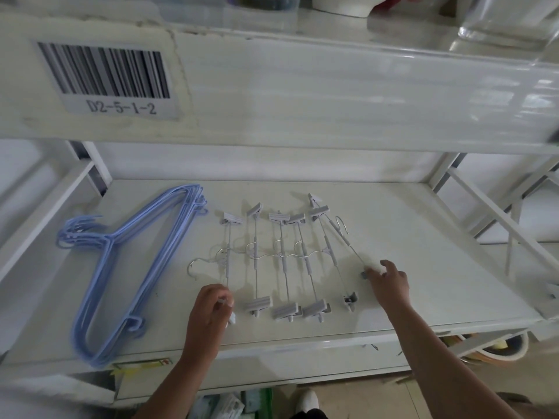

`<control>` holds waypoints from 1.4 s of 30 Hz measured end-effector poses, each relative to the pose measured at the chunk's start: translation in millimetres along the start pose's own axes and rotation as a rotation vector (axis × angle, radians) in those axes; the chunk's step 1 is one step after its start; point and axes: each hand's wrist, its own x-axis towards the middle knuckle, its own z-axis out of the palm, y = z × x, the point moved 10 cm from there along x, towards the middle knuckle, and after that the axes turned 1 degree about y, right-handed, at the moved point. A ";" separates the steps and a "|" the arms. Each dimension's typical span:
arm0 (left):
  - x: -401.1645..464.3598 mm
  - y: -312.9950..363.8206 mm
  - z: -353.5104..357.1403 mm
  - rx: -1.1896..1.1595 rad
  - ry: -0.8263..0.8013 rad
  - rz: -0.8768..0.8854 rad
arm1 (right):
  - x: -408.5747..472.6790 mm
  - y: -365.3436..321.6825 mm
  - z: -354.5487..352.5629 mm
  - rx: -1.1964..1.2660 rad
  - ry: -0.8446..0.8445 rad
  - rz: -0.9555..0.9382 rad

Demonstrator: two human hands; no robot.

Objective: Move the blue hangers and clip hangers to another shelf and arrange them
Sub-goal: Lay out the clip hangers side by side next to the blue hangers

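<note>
Near clip of leftmost clip hanger [227, 255] mostly hidden under left hand [211, 306], pinched in curled fingers. Right hand [388, 279] pinching near clip of rightmost clip hanger [338, 234]. Blue hangers [133, 267] stacked by shelf [423, 282] left edge; bare room toward right edge

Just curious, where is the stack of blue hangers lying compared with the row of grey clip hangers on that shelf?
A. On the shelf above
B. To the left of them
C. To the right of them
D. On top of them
B: the blue hangers lie stacked at the left end of the shelf, apart from the clip hangers, which the left hand and right hand are holding at their near ends.
</note>
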 end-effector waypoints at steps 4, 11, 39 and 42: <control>-0.2 2.4 -1.0 -0.018 0.007 -0.009 | 10.5 -7.7 -1.0 -0.048 -0.008 -0.012; -1.2 9.7 -0.8 -0.058 0.027 -0.032 | 9.1 -11.9 -2.0 -0.056 -0.044 -0.082; -2.6 7.2 -0.5 -0.072 0.011 0.004 | -47.0 -25.1 -20.7 -0.052 0.068 -0.214; -3.8 2.6 -0.5 -0.078 0.013 -0.008 | -54.3 -24.3 -20.0 -0.052 0.071 -0.233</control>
